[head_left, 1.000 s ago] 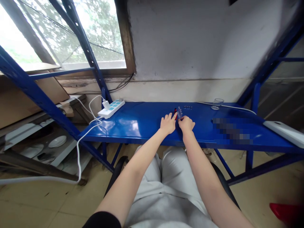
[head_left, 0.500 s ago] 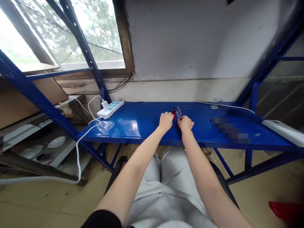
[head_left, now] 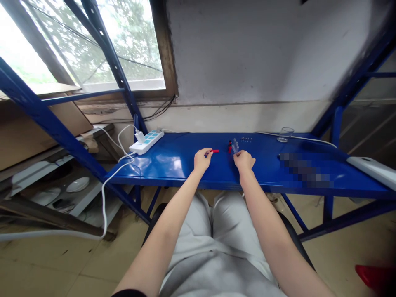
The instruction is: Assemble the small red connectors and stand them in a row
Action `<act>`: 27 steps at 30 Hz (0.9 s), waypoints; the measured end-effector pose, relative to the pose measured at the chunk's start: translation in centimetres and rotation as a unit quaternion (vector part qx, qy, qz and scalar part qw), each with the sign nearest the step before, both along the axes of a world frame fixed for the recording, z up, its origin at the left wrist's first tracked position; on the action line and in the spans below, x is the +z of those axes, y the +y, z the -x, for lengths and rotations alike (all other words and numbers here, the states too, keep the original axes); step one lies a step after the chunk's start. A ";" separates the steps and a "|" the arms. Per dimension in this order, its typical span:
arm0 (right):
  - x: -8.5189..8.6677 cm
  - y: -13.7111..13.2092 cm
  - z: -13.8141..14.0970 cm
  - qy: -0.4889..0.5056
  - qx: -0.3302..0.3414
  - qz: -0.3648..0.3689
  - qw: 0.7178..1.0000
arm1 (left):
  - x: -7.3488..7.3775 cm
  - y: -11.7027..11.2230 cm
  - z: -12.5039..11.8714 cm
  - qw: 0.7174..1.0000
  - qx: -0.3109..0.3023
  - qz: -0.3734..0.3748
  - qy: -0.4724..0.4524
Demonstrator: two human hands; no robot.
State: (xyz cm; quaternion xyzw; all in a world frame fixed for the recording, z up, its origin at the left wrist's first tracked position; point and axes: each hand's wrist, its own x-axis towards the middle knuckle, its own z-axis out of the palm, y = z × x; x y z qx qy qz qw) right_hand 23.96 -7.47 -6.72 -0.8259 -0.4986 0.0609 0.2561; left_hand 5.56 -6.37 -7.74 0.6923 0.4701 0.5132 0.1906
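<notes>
On the blue metal shelf (head_left: 173, 165), my left hand (head_left: 202, 159) pinches a small red stick-like piece (head_left: 214, 151), held level just above the surface. My right hand (head_left: 244, 160) is closed, fingertips against a small rack of clear little tubes (head_left: 235, 146) with a red-and-dark piece (head_left: 229, 146) at its left side. A short row of tiny dark dots (head_left: 245, 139) lies just behind the rack. What the right fingers grip is too small to make out.
A white power strip (head_left: 146, 141) with a white cable lies at the shelf's left end. A clear glass (head_left: 284, 134) stands at the back right; a white flat object (head_left: 371, 167) rests at the far right. Blue rack posts flank the shelf, with a window behind on the left.
My left hand has drawn away to the left from the rack, now carrying the red piece. My right hand has stayed at the rack.
</notes>
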 end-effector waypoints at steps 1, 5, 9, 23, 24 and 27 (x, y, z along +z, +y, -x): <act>0.1 -0.1 0.2 0.000 0.006 -0.012 1.000 | 0.0 0.0 0.1 0.999 0.006 0.007 -0.031; 0.6 -0.7 1.5 -0.017 0.065 -0.107 0.992 | 0.1 0.1 0.4 0.994 0.028 0.014 -0.106; 0.8 -0.6 3.3 -0.074 0.124 -0.132 0.981 | 0.1 0.2 0.5 0.994 0.019 0.005 -0.106; 0.8 1.4 5.2 -0.209 0.233 -0.060 0.948 | -0.1 0.5 0.6 0.994 0.036 -0.005 -0.100; 0.8 1.3 5.2 -0.206 0.238 -0.055 0.947 | -0.1 0.4 0.6 0.994 0.035 -0.005 -0.101; 0.5 0.9 5.1 -0.203 0.247 -0.039 0.947 | 0.0 0.4 0.6 0.993 0.039 -0.007 -0.110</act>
